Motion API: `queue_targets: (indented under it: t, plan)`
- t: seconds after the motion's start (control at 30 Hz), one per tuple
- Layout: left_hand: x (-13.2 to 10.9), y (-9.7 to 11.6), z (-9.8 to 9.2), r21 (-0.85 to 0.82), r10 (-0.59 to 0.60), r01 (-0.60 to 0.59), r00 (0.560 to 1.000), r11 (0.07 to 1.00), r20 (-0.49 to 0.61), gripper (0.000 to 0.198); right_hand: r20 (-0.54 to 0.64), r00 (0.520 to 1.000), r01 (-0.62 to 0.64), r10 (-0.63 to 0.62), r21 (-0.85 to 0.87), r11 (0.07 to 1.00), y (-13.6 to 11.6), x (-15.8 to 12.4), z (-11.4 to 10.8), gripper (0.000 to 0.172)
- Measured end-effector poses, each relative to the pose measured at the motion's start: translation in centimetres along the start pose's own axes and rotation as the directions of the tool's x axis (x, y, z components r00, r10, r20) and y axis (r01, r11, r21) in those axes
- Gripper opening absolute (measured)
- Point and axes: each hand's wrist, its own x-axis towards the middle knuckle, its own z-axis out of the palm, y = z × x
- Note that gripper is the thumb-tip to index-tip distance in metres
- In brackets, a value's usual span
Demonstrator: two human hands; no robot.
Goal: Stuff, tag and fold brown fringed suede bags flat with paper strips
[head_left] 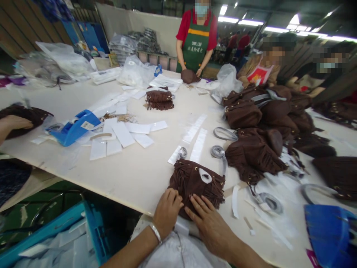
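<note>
A dark brown fringed bag (192, 178) lies at the table's front edge, with small metal eyelets and a white ring-shaped piece (205, 176) on its top. My left hand (167, 208), a silver bangle at its wrist, has its fingers curled on the bag's near left edge. Flat on the near part of the bag rests my right hand (205, 219), fingers stretched and slightly apart. Just beyond the bag sits a coiled grey strap (182, 152). A second coiled strap (218, 151) lies to its right. The bag's near underside is hidden by my hands.
Brown bags (256, 111) are heaped at right. White paper strips (122, 134) and a blue tape dispenser (76, 128) lie left; another blue dispenser (329, 230) stands near right. A teal crate (92, 230) sits below the table. Co-workers surround the table, one in a green apron (192, 48).
</note>
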Motion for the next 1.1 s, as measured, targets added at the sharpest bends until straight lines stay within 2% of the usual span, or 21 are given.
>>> queue_targets:
  t: [0.07, 0.13, 0.2, 0.27, 0.37, 0.43, 0.53, 0.6, 0.67, 0.73, 0.8, 0.97, 1.1]
  plan:
    - [-0.4, -0.4, 1.2, 0.047, -0.004, 0.004, 1.0, 0.999, -0.007, 0.01, -0.056, 0.998, -0.035, 0.038, 0.05, 0.998, -1.2, 2.0, -2.2, 0.064]
    - [-0.7, -0.8, 1.6, 0.045, -0.016, 0.017, 0.999, 0.999, -0.032, 0.013, -0.159, 0.983, -0.07, 0.086, 0.104, 0.992, -1.9, 4.3, -2.9, 0.067]
    - [-0.8, -1.0, 1.4, 0.018, -0.052, 0.053, 0.997, 0.998, -0.06, 0.013, -0.278, 0.956, -0.058, 0.091, 0.125, 0.99, -1.6, 6.1, -1.4, 0.068]
    - [-0.6, -1.1, 1.0, -0.021, -0.111, 0.11, 0.991, 0.994, -0.072, 0.009, -0.355, 0.933, -0.034, 0.059, 0.076, 0.996, -0.2, 6.8, 2.0, 0.067]
    - [-0.3, -1.0, 0.5, -0.066, -0.158, 0.155, 0.987, 0.986, -0.04, 0.011, -0.289, 0.951, -0.105, 0.109, 0.029, 0.994, 2.1, 6.3, 6.6, 0.066]
    - [-0.4, -1.1, 0.6, -0.067, -0.154, 0.151, 0.987, 0.986, -0.036, 0.014, -0.259, 0.958, -0.123, 0.126, 0.028, 0.992, 2.7, 6.1, 7.3, 0.064]
    - [-0.8, -1.4, 1.2, -0.068, -0.156, 0.15, 0.983, 0.986, -0.096, 0.017, -0.298, 0.946, -0.108, 0.126, 0.074, 0.991, 2.3, 8.1, 5.2, 0.058]
    - [-1.1, -1.6, 1.6, -0.07, -0.184, 0.174, 0.969, 0.982, -0.165, 0.022, -0.373, 0.907, -0.17, 0.193, 0.095, 0.981, 2.3, 11.0, 3.7, 0.053]
    - [-1.1, -1.8, 1.6, -0.057, -0.188, 0.18, 0.959, 0.982, -0.21, 0.029, -0.474, 0.821, -0.317, 0.319, 0.085, 0.944, 3.2, 14.2, 3.2, 0.043]
    - [-1.0, -1.9, 1.5, -0.025, -0.143, 0.141, 0.965, 0.99, -0.219, 0.031, -0.542, 0.725, -0.465, 0.426, 0.072, 0.883, 4.8, 16.9, 3.9, 0.03]
    - [-0.9, -2.1, 1.3, 0.009, -0.093, 0.097, 0.972, 0.995, -0.215, 0.029, -0.545, 0.692, -0.534, 0.473, 0.055, 0.844, 6.4, 18.3, 5.3, 0.025]
    - [-0.1, -2.9, 1.1, 0.097, -0.078, 0.09, 0.989, 0.991, -0.123, 0.025, -0.459, 0.732, -0.577, 0.504, -0.025, 0.816, 8.8, 19.3, 7.8, 0.027]
    - [1.1, -3.0, 1.0, 0.191, -0.041, 0.057, 0.995, 0.98, -0.086, 0.026, -0.397, 0.768, -0.561, 0.502, -0.039, 0.827, 9.3, 20.3, 7.5, 0.028]
